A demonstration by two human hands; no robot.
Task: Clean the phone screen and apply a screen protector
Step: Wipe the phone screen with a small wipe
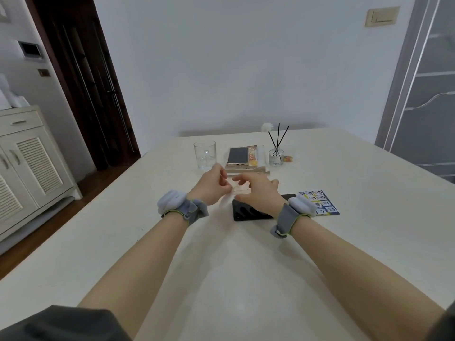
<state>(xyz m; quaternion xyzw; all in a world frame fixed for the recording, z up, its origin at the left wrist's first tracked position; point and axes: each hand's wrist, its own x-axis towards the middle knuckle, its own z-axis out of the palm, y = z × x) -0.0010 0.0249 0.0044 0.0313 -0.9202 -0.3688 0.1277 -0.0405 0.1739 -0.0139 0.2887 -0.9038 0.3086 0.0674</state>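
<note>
Head view: near the middle of the table (pixel 221 267), the left hand (pixel 213 185) and right hand (pixel 258 190) both pinch a small pale sheet (pixel 240 187), too blurry to name. The black phone (pixel 248 212) lies flat just under them, partly hidden by the right hand.

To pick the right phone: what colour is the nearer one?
The nearer phone is black, head view.

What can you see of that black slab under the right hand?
It looks like a black phone, a flat glossy rectangle that mirrors the fingers above. It lies flat on the pale table, partly hidden by the right hand; contact cannot be told. A blue printed card lies beside it.
</note>
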